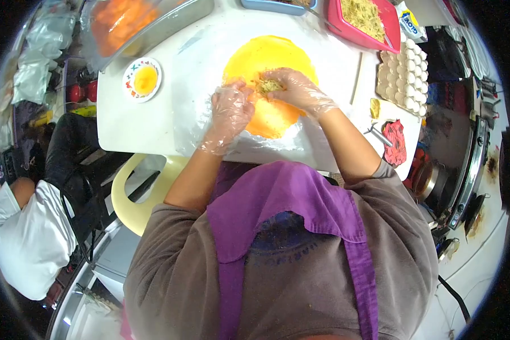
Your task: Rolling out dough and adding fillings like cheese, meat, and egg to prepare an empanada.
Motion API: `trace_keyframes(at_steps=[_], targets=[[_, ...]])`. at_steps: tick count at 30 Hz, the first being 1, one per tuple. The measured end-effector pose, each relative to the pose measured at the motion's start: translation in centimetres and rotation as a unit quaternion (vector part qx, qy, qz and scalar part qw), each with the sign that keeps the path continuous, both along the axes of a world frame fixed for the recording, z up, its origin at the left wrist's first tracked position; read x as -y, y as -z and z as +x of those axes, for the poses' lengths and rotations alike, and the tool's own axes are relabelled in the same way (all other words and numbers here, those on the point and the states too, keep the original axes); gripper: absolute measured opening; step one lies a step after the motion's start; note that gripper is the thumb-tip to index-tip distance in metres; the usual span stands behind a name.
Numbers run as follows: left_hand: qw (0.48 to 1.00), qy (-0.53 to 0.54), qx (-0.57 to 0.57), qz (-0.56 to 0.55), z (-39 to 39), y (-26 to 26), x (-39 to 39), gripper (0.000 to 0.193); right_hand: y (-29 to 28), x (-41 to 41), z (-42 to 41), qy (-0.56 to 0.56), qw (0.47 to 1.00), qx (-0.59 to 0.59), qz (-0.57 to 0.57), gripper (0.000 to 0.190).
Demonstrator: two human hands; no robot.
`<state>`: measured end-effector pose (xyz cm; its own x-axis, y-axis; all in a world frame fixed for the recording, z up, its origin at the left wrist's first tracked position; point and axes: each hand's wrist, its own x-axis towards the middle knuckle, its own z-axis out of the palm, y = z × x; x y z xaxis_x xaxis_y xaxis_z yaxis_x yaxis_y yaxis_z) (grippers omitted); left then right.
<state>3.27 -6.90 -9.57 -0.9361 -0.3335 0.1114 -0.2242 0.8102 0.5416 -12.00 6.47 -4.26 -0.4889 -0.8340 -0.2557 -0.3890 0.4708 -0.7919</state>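
A round yellow-orange dough sheet (pixel 268 53) lies flat on clear plastic film (pixel 195 97) before me. Near its middle sits a small heap of shredded pale-green filling (pixel 269 86). My right hand (pixel 290 88), in a clear plastic glove, curls its fingers around this heap from the right. On the other side, my left hand (pixel 234 106), gloved the same way, rests at the sheet's left edge with its fingers bent towards the filling. Its fingertips are partly hidden, so I cannot tell whether they pinch anything.
A decorated bowl (pixel 126 81) holds yellow liquid. Behind stand a clear tub (pixel 174 25) of orange dough, a blue tray (pixel 276 7) and a red container (pixel 334 19) of shredded filling. At right are an egg carton (pixel 386 76), a peeler (pixel 380 136) and a thin stick (pixel 357 78). Someone sits at left.
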Motion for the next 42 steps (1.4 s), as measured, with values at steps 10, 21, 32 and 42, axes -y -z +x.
trace_keyframes(at_steps=[10,21,32,42], targets=[[0.999,0.022,0.021,0.020,-1.1,-0.6,-0.2,0.031,3.2,0.1,1.5,0.104,0.994,-0.014,-0.032,0.023],[0.997,-0.049,0.053,0.039,-1.2,-1.4,-0.4,0.015,3.6,-1.1,1.0,0.119,0.986,-0.088,-0.071,0.013],[1.000,0.015,-0.007,-0.022,-1.4,-0.5,-1.0,0.013,3.7,-2.5,0.9,0.092,0.994,-0.015,0.064,0.007],[0.996,-0.080,0.037,0.005,-1.4,1.1,0.6,0.033,3.6,-0.8,0.4,0.019,0.985,-0.166,0.050,0.037]])
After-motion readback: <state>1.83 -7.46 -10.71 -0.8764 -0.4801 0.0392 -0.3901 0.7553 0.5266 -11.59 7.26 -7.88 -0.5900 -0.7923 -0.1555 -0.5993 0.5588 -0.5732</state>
